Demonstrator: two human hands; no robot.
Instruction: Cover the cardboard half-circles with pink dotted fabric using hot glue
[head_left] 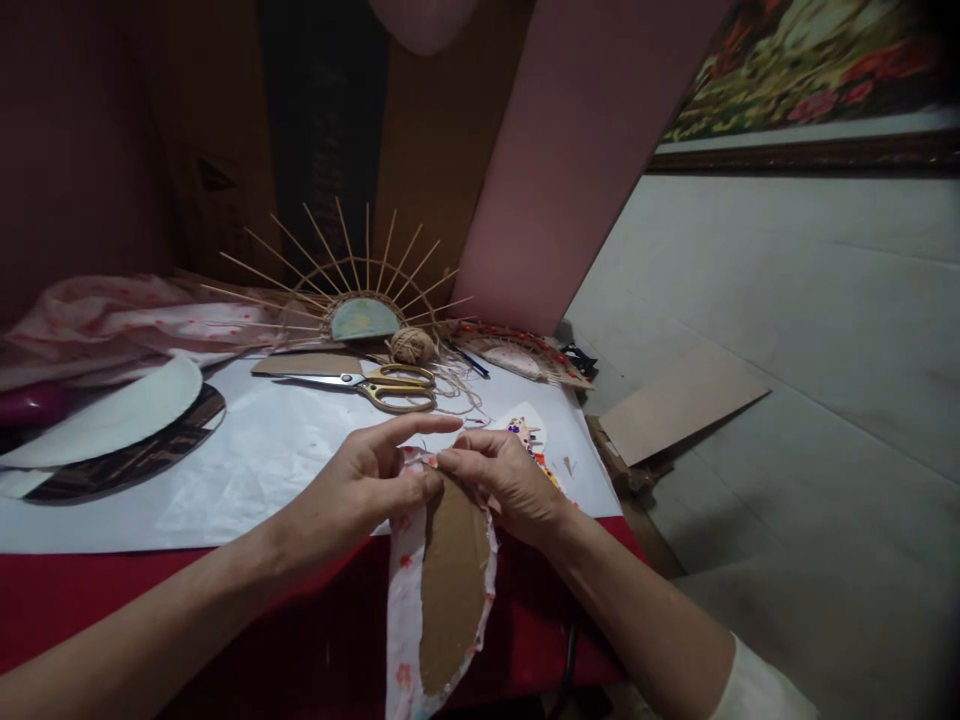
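Bent close together, the left hand [382, 475] and the right hand [517, 485] meet at the upper end of a cardboard piece [452, 585]. It is flat, brown and matte, roughly a half-oval, nearly straight on the left-hand side and bowed on the right-hand side. Thin pale fabric [405, 605] with orange-red flowers borders it: a broad, smooth strip along the straight side, a narrow, puckered rim round the curve. The left thumb presses the upper end against curled fingers while the index finger stretches out straight; the right thumb and fingers pinch the edge just beside it. What lies between the right fingertips is too small to tell. The piece hangs below the fingertips, between the two forearms, in front of the red-draped table [67, 590]. Beyond the left hand lie gold-handled metal scissors [356, 381] and, past them, a round, fibrous twine ball [412, 346].
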